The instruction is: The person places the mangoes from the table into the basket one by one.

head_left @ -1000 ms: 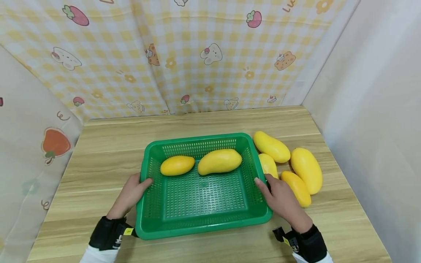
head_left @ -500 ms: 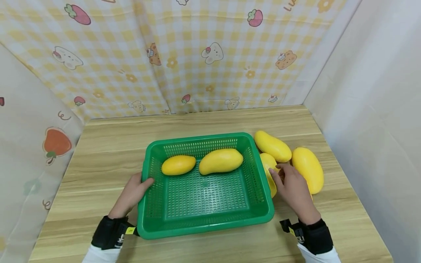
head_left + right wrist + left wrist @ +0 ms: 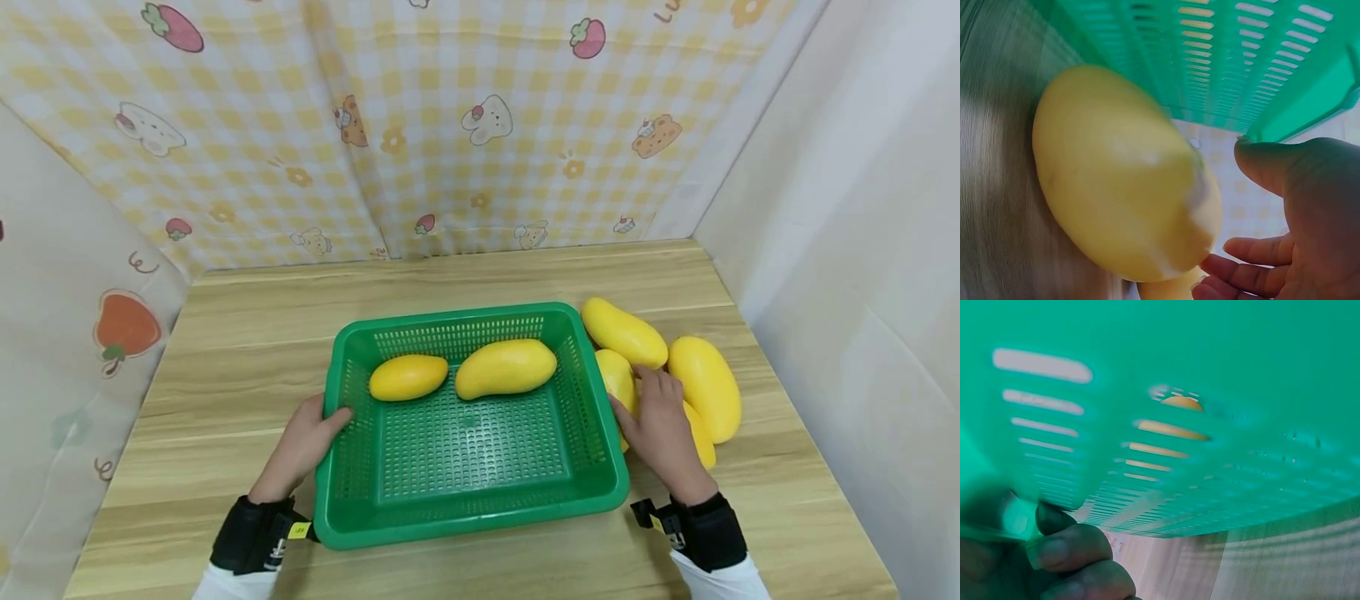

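My left hand (image 3: pixel 300 446) grips the left rim of a green plastic basket (image 3: pixel 468 462), thumb over the inside and fingers outside. Inside, near its back wall, lie a smaller mango (image 3: pixel 408 377) and a larger curved mango (image 3: pixel 506 368). My right hand (image 3: pixel 663 437) reaches over a mango (image 3: pixel 617 377) lying against the basket's right wall. In the right wrist view that mango (image 3: pixel 1116 169) fills the middle; the thumb points at the basket rim, and loosely bent fingers have their tips right at the fruit's end.
More mangoes lie right of the basket: one at the back (image 3: pixel 624 333), one at the far right (image 3: pixel 705 387), and one partly hidden behind my right hand (image 3: pixel 699 437). A checked cloth (image 3: pixel 420 167) hangs behind the wooden table (image 3: pixel 247 350), with white sheets at both sides.
My right hand has let go of the basket's right rim, moved right among the mangoes, then come back slightly left over the one beside the basket. The left hand keeps its grip.
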`<state>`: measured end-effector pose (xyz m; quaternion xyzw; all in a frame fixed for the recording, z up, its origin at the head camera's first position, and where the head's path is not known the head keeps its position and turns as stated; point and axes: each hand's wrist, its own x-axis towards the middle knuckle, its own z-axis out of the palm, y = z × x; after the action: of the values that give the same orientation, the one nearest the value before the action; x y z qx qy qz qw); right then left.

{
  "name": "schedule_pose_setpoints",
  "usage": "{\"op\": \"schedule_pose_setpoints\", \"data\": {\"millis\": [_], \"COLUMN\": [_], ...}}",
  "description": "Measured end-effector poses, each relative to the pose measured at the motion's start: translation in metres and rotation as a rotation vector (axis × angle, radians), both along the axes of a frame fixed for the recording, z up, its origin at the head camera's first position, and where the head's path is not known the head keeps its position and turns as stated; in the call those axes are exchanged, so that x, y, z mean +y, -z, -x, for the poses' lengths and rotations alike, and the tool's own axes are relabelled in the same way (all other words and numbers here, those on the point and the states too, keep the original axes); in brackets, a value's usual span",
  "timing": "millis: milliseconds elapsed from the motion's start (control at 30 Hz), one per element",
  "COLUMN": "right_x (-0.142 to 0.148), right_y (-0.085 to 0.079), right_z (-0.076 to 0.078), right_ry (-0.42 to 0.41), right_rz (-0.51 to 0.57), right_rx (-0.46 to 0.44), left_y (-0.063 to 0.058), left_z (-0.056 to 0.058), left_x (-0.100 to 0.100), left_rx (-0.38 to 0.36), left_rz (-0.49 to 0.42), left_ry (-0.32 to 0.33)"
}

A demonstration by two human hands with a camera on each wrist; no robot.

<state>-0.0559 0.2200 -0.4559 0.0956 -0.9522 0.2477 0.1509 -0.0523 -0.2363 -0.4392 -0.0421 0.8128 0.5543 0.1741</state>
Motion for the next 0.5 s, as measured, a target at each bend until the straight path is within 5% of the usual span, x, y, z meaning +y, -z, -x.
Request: {"op": "schedule_pose_setpoints", "data": {"millis": [500], "right_x": [-0.009], "right_y": [0.003], "right_z": [0.011], "right_ry": [-0.068], "right_rz": [-0.093], "right_rx": [-0.139], "left_y": [-0.001], "left_z": [-0.002], "left_x": [0.001], "left_rx": [0.032], "left_rz": [0.045], "left_ry": [-0.019]}}
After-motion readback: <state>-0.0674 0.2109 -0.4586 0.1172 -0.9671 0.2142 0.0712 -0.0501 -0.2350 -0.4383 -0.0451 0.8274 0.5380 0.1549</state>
